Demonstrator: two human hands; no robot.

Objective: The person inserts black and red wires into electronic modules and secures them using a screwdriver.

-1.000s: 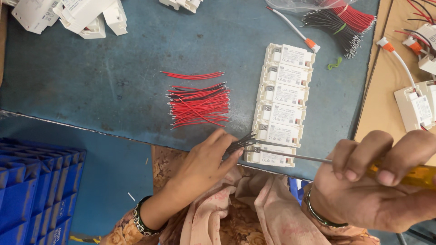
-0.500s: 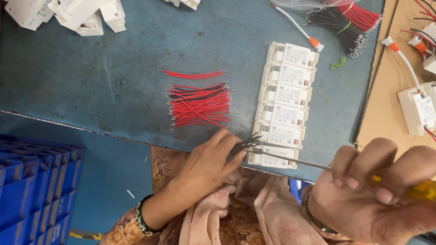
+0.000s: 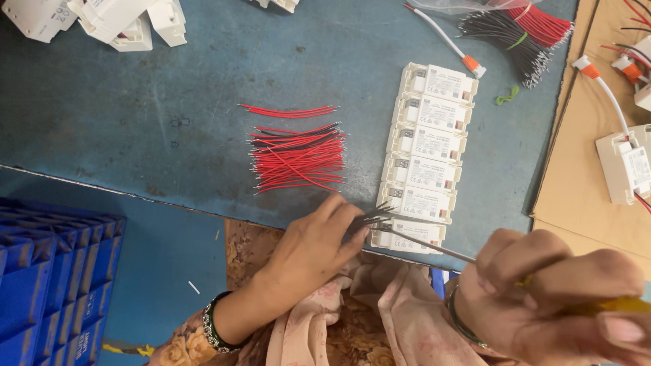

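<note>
My left hand (image 3: pixel 308 252) pinches a small bunch of black wires (image 3: pixel 371 217) against the nearest white plastic module (image 3: pixel 409 235), at the table's front edge. My right hand (image 3: pixel 563 298) grips a yellow-handled screwdriver (image 3: pixel 434 247) whose thin metal shaft reaches left to that module's end. The module is the lowest in a column of several white modules (image 3: pixel 427 146) on the blue table (image 3: pixel 135 122). A loose pile of short red wires (image 3: pixel 298 156) lies just left of the column.
Blue plastic crates (image 3: pixel 47 271) stand at the lower left. White housings (image 3: pixel 108 24) lie at the top left. Bundles of black and red wires (image 3: pixel 522 34) sit at the top right, next to cardboard (image 3: pixel 583 169) with a wired white module (image 3: pixel 627 166).
The view has shifted slightly. My right hand with the screwdriver has drifted a little lower and to the right; my left hand keeps the black wires at the module.
</note>
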